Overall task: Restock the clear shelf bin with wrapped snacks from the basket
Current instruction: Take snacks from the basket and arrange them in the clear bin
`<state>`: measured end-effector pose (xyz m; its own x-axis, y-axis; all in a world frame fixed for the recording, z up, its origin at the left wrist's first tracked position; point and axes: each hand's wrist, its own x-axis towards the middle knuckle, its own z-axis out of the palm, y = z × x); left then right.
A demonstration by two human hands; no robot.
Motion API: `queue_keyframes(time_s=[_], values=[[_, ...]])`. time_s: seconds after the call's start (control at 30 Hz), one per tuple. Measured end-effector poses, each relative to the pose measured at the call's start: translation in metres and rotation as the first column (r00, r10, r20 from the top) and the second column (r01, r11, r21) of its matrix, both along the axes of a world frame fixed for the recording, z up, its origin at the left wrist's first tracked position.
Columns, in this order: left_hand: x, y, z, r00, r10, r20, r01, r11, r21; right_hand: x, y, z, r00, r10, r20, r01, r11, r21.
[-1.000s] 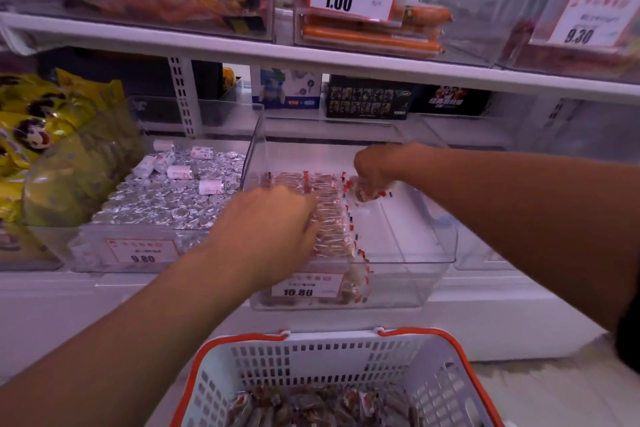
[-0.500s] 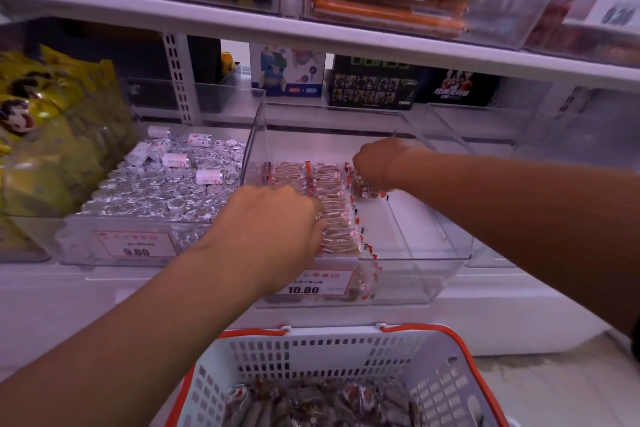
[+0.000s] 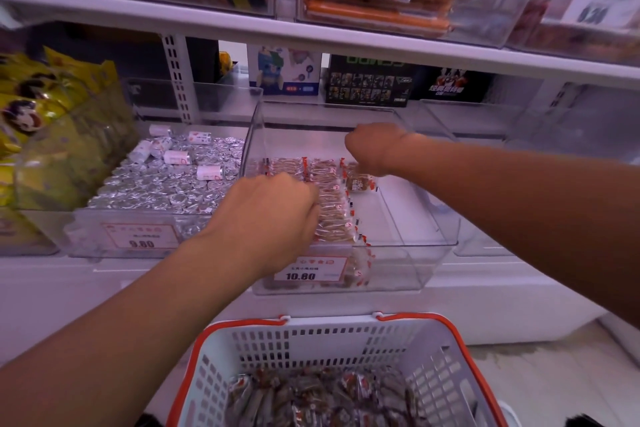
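The clear shelf bin stands on the lower shelf with a 10.80 price tag on its front. Rows of wrapped snacks with red-and-white ends fill its left half. My left hand reaches into the bin with curled fingers resting on the snack rows; its fingertips are hidden. My right hand is at the back of the bin, fingers curled down on a brown wrapped snack. Below, the white basket with orange rim holds several more wrapped snacks.
A neighbouring clear bin on the left holds silver foil cups and white rolls, priced 9.80. Yellow bags sit far left. An upper shelf carries bins with orange sausages. Boxes stand behind the bin. The bin's right half shows bare floor.
The view has tilted down slightly. My right hand stays at the back of the bin with the snack lowered onto the floor of the bin. My left hand stays on the rows.
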<state>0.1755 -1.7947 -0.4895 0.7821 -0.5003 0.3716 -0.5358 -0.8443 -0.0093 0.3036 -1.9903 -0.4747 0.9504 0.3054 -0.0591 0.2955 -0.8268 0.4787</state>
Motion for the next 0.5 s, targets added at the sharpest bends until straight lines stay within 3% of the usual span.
queue_keyframes(time_s=[0.07,0.13,0.2,0.23,0.27,0.33,0.37,0.4,0.43,0.5], values=[[-0.005,0.001,0.005,0.98,-0.173,0.098,0.181,0.98,-0.082,-0.024,0.007,0.016,0.995,0.033,0.099,-0.044,0.993,0.112],[-0.015,0.001,0.002,0.867,-0.401,0.296,0.447,0.888,-0.109,-0.063,0.005,0.017,0.917,0.07,0.393,-0.199,0.933,0.299],[-0.028,-0.001,-0.013,0.754,-0.516,0.406,0.598,0.795,-0.099,-0.117,-0.008,-0.003,0.665,-0.01,0.746,-0.516,0.717,0.469],[-0.035,-0.003,-0.027,0.738,-0.554,0.386,0.625,0.776,-0.08,-0.147,-0.013,-0.023,0.569,-0.087,0.818,-0.64,0.579,0.506],[-0.042,-0.006,-0.046,0.75,-0.578,0.321,0.623,0.78,-0.051,-0.174,-0.016,-0.051,0.56,-0.147,0.815,-0.685,0.471,0.556],[-0.057,-0.013,-0.091,0.86,-0.51,0.015,0.508,0.859,0.067,-0.206,-0.013,-0.117,0.715,-0.168,0.679,-0.566,0.432,0.702],[-0.065,-0.013,-0.116,0.896,-0.392,-0.207,0.428,0.888,0.169,-0.214,-0.011,-0.154,0.864,-0.112,0.49,-0.385,0.48,0.788],[-0.073,-0.011,-0.14,0.882,-0.236,-0.407,0.361,0.894,0.264,-0.221,-0.007,-0.192,0.984,-0.053,0.17,-0.112,0.559,0.822],[-0.081,-0.006,-0.168,0.831,-0.069,-0.552,0.3,0.892,0.339,-0.228,-0.006,-0.227,0.981,-0.009,-0.192,0.149,0.666,0.731],[-0.097,0.006,-0.224,0.624,0.222,-0.749,0.217,0.872,0.439,-0.249,-0.014,-0.293,0.743,-0.028,-0.668,0.428,0.788,0.443]])
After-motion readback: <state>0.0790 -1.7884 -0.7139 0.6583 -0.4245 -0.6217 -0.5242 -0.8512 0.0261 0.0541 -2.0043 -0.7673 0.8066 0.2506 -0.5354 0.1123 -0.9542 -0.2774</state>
